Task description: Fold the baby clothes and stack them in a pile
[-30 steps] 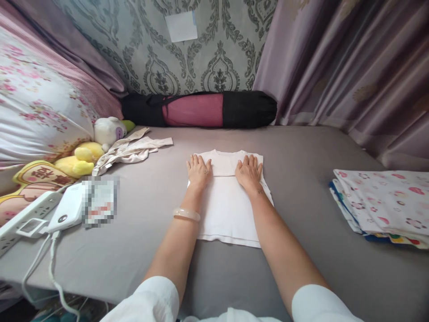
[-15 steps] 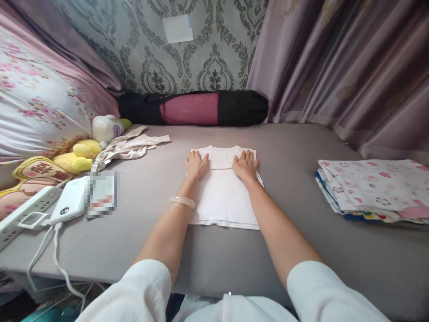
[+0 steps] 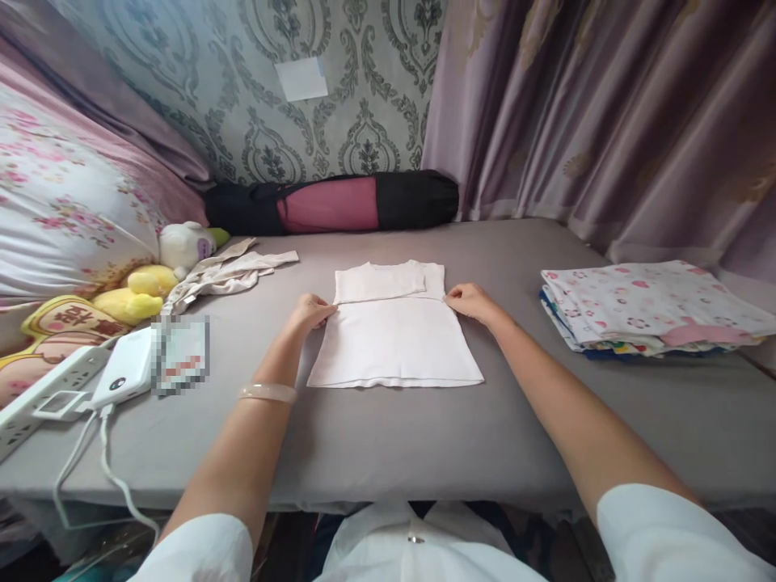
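Note:
A white long-sleeved shirt point(image 3: 397, 343) lies flat on the grey-covered bed surface, its sleeves folded across the upper part and its hem toward me. At the shirt's left edge, just below the folded sleeve, my left hand point(image 3: 312, 310) pinches the fabric between thumb and fingers. On the opposite side, level with it, my right hand point(image 3: 471, 302) pinches the right edge the same way. A pale bangle point(image 3: 267, 393) circles my left wrist.
Folded printed cloths point(image 3: 655, 307) are stacked at the right. On the left are crumpled beige clothing point(image 3: 227, 273), plush toys point(image 3: 137, 295), a white power bank point(image 3: 126, 368) and a power strip point(image 3: 52, 396) with cables. A black-and-pink roll bag point(image 3: 331, 204) lies along the wall.
Both hands have gone from lying flat on the shirt's upper part to pinching its side edges, farther apart. The folded sleeve and the flared lower sides now show. The view has shifted slightly.

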The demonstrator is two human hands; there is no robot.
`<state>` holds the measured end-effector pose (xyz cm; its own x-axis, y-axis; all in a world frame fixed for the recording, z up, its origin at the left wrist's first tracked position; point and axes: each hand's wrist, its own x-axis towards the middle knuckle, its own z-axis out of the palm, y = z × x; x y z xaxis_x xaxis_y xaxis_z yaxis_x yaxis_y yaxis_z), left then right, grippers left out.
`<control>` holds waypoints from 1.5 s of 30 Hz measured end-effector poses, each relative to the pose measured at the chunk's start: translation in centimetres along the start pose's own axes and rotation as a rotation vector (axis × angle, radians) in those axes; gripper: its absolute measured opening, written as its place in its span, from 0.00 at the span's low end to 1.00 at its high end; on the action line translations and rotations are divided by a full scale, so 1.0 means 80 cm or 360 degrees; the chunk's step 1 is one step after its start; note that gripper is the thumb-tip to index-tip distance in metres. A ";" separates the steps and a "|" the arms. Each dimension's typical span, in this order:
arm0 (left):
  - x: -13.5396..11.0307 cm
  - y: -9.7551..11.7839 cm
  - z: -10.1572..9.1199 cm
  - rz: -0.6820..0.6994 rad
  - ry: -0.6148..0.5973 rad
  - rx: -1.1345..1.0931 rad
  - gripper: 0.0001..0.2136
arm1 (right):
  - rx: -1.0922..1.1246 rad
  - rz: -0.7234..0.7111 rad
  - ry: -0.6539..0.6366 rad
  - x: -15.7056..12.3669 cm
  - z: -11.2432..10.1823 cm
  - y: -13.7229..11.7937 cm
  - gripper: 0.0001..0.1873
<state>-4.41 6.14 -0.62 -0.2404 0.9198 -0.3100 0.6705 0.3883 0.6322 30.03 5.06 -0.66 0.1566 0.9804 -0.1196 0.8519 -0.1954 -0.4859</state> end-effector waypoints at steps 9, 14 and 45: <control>-0.009 0.001 0.008 0.0009 0.0158 0.0073 0.07 | -0.0272 -0.0053 -0.0063 -0.006 0.004 -0.004 0.10; 0.005 -0.012 0.015 0.0123 0.0250 0.0271 0.03 | -0.0406 -0.0068 0.0039 -0.025 0.008 -0.013 0.15; -0.095 -0.070 0.018 0.0887 0.0257 0.0894 0.28 | -0.0650 -0.0388 0.0248 -0.131 0.021 0.019 0.20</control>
<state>-5.34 -3.11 -2.81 0.1640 0.9833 0.0790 0.9639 -0.1768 0.1989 28.86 -5.55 -1.63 -0.0250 0.9946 0.1012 0.9943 0.0353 -0.1011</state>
